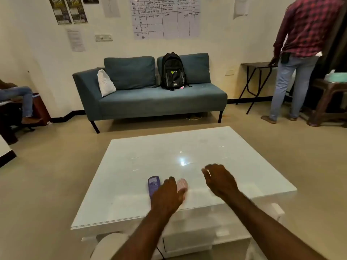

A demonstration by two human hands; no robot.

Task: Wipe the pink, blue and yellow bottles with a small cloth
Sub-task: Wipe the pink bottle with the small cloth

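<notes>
Hidden: near ends of both bottles lie under the left hand (166, 197); caps not visible. Yellow bottle and cloth cannot be made out. Frame is motion-blurred around the hands.
Blue bottle (153, 185): lies flat on the white worktop (234, 166), just left of the left fingers (170, 182); long axis runs away from the viewer, label side up, print unreadable.
Pink bottle (182, 184): lies flat just right of the same fingers, parallel to the blue one; outline smeared, far end rounded.
Left fingers: together, reaching down between the two bottles; whether they touch or grip either one I cannot tell.
Right hand (219, 180): above the worktop, right of the pink bottle and apart from it.
Right fingers (206, 172): spread wide, loosely curled, holding nothing.
Cut off: both forearms leave the lower edge of the frame.
</notes>
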